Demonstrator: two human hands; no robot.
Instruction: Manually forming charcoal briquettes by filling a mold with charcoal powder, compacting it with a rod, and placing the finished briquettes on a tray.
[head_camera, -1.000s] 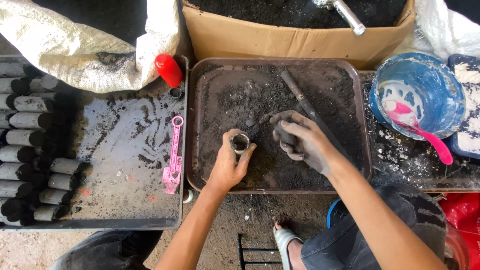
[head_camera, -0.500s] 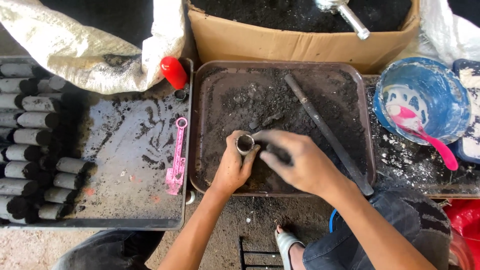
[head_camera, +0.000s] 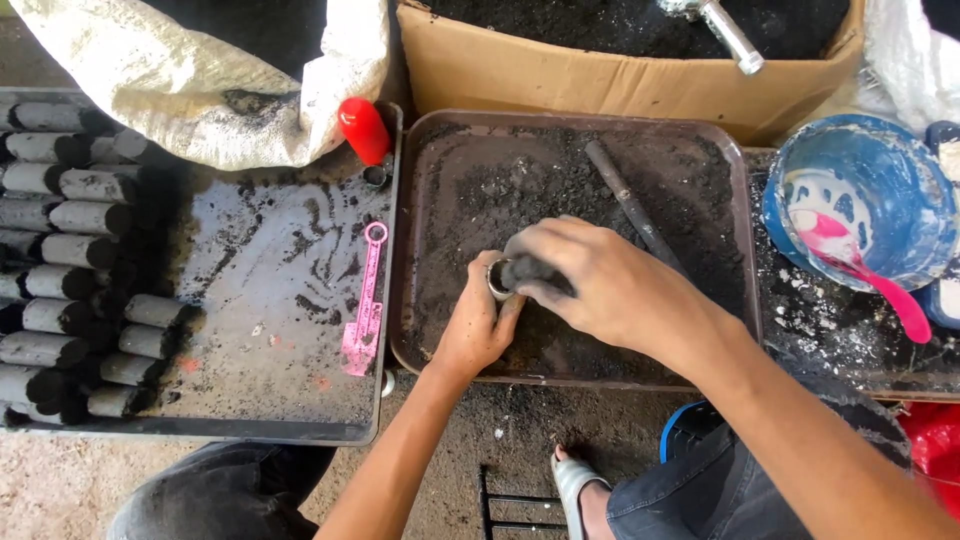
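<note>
I see my left hand (head_camera: 478, 325) wrapped around a small metal tube (head_camera: 496, 278), fingers curled tight on it, just above the near rim of the brown tray (head_camera: 420, 240). My right hand (head_camera: 600, 280) has slid left since half a second ago and now covers the tube's mouth, blackened fingers bent over it and pressing dark powder in. The tube stands upright, long axis vertical, open end up. Farther into the tray lies one metal rod (head_camera: 630, 205), pointing away and to the left. Left of the tray: one pink tool (head_camera: 365, 305), one red cap (head_camera: 362, 130), and roughly sixteen dark cylinders (head_camera: 70, 215) in rows. Beyond the tray sits one cardboard box (head_camera: 600, 75).
</note>
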